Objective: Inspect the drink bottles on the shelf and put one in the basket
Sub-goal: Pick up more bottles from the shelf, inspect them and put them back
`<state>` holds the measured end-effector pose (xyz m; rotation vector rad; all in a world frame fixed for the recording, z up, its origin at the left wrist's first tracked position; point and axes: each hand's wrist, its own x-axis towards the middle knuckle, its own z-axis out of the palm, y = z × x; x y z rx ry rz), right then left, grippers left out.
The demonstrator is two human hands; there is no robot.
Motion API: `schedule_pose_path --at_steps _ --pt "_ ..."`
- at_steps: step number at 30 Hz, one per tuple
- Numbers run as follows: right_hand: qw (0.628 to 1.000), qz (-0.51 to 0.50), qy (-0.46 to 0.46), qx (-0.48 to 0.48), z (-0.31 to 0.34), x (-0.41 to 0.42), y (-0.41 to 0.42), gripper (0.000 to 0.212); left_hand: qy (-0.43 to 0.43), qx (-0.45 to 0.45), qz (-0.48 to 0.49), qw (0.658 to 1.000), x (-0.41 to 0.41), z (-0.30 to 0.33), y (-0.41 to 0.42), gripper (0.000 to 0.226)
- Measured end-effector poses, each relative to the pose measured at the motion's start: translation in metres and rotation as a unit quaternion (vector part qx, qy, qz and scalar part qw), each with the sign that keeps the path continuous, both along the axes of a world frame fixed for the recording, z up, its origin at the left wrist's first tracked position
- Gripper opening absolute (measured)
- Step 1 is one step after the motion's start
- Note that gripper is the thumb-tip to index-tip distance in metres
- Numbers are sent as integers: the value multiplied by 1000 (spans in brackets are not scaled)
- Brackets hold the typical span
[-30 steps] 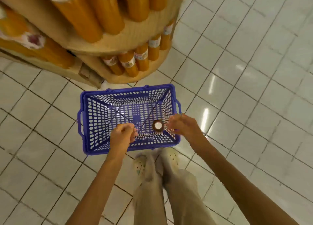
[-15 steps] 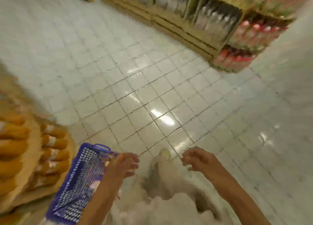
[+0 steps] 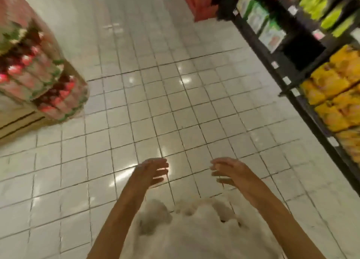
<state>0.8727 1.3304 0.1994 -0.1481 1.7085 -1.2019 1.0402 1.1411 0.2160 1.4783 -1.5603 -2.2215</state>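
Note:
My left hand (image 3: 151, 172) and my right hand (image 3: 228, 171) hang out in front of me over the white tiled floor, fingers loosely spread, holding nothing. A round wooden display (image 3: 37, 79) stacked with red-capped drink bottles stands at the left, well away from both hands. The blue basket and the orange bottles are out of view. The picture is blurred by motion.
A dark shelf unit (image 3: 292, 68) runs along the right side with green packets and yellow packets (image 3: 335, 95). A red stack (image 3: 200, 3) sits at the far end. White floor tiles (image 3: 165, 103) stretch between display and shelf. My pale trousers fill the bottom.
My view has swung away from the blue basket and orange bottle stand toward the aisle. Both hands came off the basket and now hang free, fingers spread.

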Motion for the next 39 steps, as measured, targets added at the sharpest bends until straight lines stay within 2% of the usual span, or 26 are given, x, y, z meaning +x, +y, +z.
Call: schedule_pose_path --at_steps 5,11,16,19,23,30,36,39 --pt "998 -64 2 -1 4 -122 -53 17 -44 8 -56 997 -133 -7 -63 22" --pt "997 -77 -9 10 -15 -279 -159 18 -61 -33 -56 996 -302 -29 -201 24" --pt "978 -204 -20 43 0 -415 -211 16 -65 -22 -171 983 -503 -9 -284 24" --pt "959 -277 -22 62 8 -488 -226 16 -42 -5 -265 963 -621 5 -301 25" --pt "939 -340 -12 56 -7 -602 -250 18 -31 37 -354 934 -767 -8 -319 24" --pt "914 -401 -67 5 -13 -842 -332 18 -72 44 -307 948 -977 -25 -411 22" --pt "915 -399 -44 -34 7 -1021 -433 19 -78 52 -273 958 -1143 -19 -523 23" --pt "897 -437 -25 -63 1 -1104 -486 20 -52 30 -298 953 -1255 -19 -571 23"
